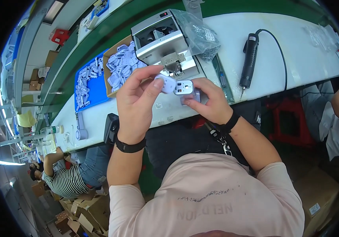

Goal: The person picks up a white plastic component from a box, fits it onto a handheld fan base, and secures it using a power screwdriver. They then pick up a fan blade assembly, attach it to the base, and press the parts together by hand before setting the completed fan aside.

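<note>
Pinched between the thumb and fingers of my left hand is a pale lavender plastic cover with rounded corners and small holes. My right hand grips a pale rounded-square plastic housing, whose face shows several dark cut-outs. The two parts are side by side, very close together; whether they touch I cannot tell. Both are held above the white bench, just in front of a silver and black screw feeder. A translucent piece shows beneath the housing by my right fingers, partly hidden.
Left of the feeder, a cardboard box of lavender parts stands beside a blue tray of smaller parts. A bag of screws lies right of the feeder. Farther right is a corded black electric screwdriver. Other people sit at both sides.
</note>
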The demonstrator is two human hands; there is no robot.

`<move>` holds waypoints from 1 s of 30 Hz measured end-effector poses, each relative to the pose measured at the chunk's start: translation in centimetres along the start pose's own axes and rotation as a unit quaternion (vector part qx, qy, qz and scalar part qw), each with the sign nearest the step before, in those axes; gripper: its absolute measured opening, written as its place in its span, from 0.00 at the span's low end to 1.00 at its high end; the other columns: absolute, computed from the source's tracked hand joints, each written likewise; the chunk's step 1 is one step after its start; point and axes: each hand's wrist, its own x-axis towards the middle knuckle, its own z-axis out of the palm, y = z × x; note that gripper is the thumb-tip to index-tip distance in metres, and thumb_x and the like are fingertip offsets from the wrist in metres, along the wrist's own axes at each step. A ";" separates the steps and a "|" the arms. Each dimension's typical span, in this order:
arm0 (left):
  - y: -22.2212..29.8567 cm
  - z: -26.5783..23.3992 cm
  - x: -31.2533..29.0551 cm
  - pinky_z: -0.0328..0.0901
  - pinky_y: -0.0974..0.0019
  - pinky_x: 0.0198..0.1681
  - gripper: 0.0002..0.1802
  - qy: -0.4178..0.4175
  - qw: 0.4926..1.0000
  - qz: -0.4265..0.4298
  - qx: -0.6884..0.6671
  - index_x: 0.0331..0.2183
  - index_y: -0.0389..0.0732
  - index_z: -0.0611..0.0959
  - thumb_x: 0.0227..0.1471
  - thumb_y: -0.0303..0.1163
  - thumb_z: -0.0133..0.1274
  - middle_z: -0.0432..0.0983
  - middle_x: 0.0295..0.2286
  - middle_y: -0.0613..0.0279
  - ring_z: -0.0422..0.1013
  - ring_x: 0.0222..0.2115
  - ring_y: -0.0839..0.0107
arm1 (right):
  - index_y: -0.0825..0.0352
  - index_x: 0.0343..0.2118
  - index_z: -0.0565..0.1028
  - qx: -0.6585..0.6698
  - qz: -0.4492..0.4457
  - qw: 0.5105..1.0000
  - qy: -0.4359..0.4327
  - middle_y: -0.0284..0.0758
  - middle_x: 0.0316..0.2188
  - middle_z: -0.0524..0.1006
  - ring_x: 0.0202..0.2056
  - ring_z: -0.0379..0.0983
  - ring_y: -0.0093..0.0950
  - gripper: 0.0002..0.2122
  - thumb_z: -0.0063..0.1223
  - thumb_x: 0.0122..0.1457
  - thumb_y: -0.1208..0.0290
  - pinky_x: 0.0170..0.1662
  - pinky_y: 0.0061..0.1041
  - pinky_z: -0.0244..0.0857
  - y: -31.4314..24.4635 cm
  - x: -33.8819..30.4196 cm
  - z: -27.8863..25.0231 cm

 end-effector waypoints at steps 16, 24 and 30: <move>-2.0 0.2 0.5 0.70 0.61 0.47 0.13 -0.059 0.932 0.170 0.315 0.42 0.40 0.89 0.53 0.27 0.68 0.78 0.41 0.56 0.75 0.44 0.61 | 0.68 0.48 0.78 0.009 -0.005 1.000 0.009 0.40 0.42 0.79 0.44 0.77 0.38 0.20 0.71 0.53 0.72 0.49 0.33 0.71 0.0 0.2 0.0; -1.4 0.8 1.5 0.71 0.59 0.47 0.16 -0.164 0.896 0.218 0.350 0.43 0.38 0.88 0.50 0.29 0.70 0.81 0.42 0.55 0.77 0.43 0.57 | 0.67 0.48 0.79 -0.001 0.000 1.000 0.003 0.41 0.42 0.79 0.45 0.77 0.41 0.20 0.71 0.54 0.68 0.48 0.35 0.71 0.3 0.0 -0.4; -2.7 -1.1 0.3 0.72 0.58 0.48 0.21 -0.138 0.928 0.197 0.285 0.45 0.38 0.86 0.47 0.28 0.72 0.84 0.44 0.54 0.79 0.44 0.54 | 0.67 0.56 0.76 -0.074 -0.060 0.994 -0.046 0.45 0.53 0.77 0.56 0.74 0.43 0.24 0.68 0.56 0.69 0.60 0.38 0.66 -1.5 0.0 -2.8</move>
